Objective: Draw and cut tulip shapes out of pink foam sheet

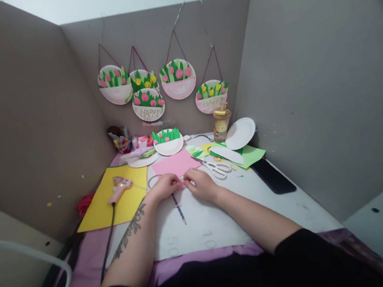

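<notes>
I can see the person bent over the desk [205,222], both hands meeting at the near edge of the pink sheet [171,166]. The left hand [165,186] has its fingers drawn together on a tiny pink scrap [182,183], and the right hand [201,183] pinches the same bit from the other side, fingers nearly closed. That scrap sits just in front of the pink sheet, half hidden by the fingertips, so I can't make out its shape.

Nearer the person than the pink sheet lies a pencil [179,208], its point towards them, just below the left hand. Left of the pink sheet is a big yellow sheet [98,214] with a glue gun [120,190] resting on it. The scissors [218,168] lie at the right of the pink sheet, blades apart, and well beyond them on that side is a dark phone [273,177]. Behind the pink sheet sits a paper plate [169,147] trimmed with green grass and pink flowers; higher up behind it, similar decorated plates [180,90] hang on the wall.
</notes>
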The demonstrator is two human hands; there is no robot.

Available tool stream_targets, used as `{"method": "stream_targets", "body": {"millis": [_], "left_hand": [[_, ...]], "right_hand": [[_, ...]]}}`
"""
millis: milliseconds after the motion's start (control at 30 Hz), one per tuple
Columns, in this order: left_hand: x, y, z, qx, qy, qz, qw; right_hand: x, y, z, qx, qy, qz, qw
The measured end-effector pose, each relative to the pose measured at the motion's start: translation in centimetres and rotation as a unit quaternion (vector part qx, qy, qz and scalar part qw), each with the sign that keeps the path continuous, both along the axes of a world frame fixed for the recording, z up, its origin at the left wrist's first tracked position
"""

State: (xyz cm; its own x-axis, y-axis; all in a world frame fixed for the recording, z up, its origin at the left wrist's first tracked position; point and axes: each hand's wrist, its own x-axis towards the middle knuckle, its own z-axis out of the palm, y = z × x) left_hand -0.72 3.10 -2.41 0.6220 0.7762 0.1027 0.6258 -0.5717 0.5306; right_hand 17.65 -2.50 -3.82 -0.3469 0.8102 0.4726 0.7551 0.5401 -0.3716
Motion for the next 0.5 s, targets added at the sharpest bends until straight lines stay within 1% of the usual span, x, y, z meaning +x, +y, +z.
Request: {"method": "stream_targets", "body": {"millis": [67, 100, 167, 233, 300, 367, 433, 500], "left_hand": [[-0.8, 0.2, 0.7, 0.000, -0.078, 0.073, 0.994], [-1.2, 0.2, 1.1, 0.005, -0.128, 0.112, 0.985], [-1.9, 0.4, 1.7, 0.003, -0.238, 0.176, 0.955], [-2.4, 0.5, 2.0, -0.025, -0.341, 0.217, 0.914], [-2.6, 0.5, 2.2, -0.053, -0.416, 0.235, 0.877], [-2.5, 0.5, 2.2, -0.068, -0.453, 0.240, 0.856], [-2.3, 0.5, 2.3, -0.075, -0.455, 0.242, 0.854], [-2.1, 0.3, 2.4, -0.075, -0.442, 0.240, 0.861]], "right_hand": [[-1.5, -1.2, 0.1, -0.051, -0.041, 0.077, 0.995], [-2.4, -1.6, 0.0, -0.074, -0.061, 0.094, 0.991], [-3.9, -2.2, -0.1, -0.110, -0.088, 0.078, 0.987], [-5.0, -2.2, -0.2, -0.141, -0.115, 0.029, 0.983], [-5.3, -2.0, -0.1, -0.192, -0.140, -0.019, 0.971], [-4.9, -1.7, 0.1, -0.237, -0.145, -0.049, 0.959], [-3.8, -1.4, 0.2, -0.253, -0.105, -0.053, 0.960], [-2.4, -0.9, 0.1, -0.250, 0.001, -0.040, 0.967]]}}
